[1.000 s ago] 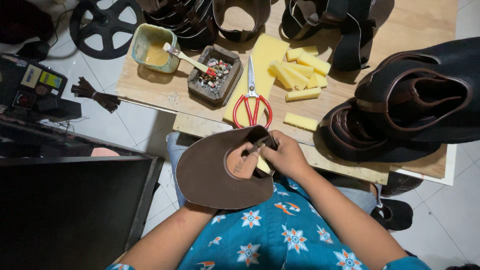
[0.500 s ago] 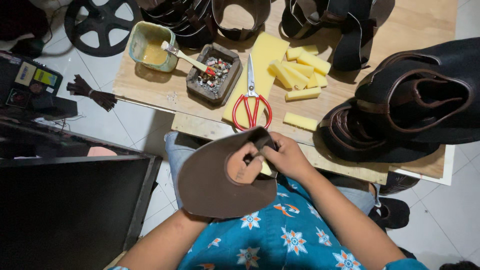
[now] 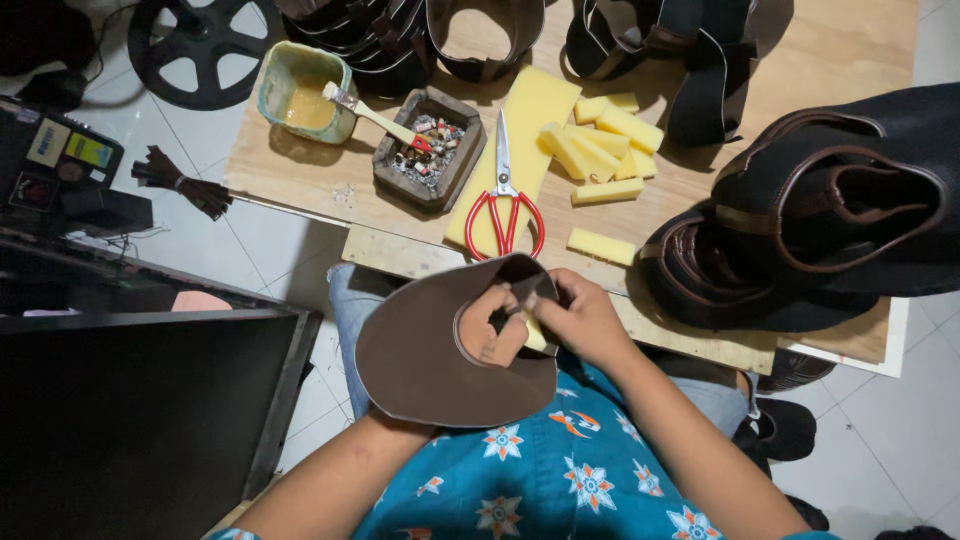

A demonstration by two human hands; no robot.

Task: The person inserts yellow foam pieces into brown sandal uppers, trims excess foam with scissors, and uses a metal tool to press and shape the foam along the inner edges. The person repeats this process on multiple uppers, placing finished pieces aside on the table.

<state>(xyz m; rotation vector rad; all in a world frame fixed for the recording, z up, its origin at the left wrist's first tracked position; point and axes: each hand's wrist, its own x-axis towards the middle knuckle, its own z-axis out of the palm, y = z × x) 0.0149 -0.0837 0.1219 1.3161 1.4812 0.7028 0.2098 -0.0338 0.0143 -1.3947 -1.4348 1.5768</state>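
Left hand under brown leather hat-shaped piece, fingers poking through; right hand pinches yellow foam strip at its edge. Press evenly, firmly.

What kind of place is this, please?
Probably a small hat-making workshop. The hands work a brown hat over a wooden board that holds finished hats, yellow foam pieces, red-handled scissors and a glue pot.
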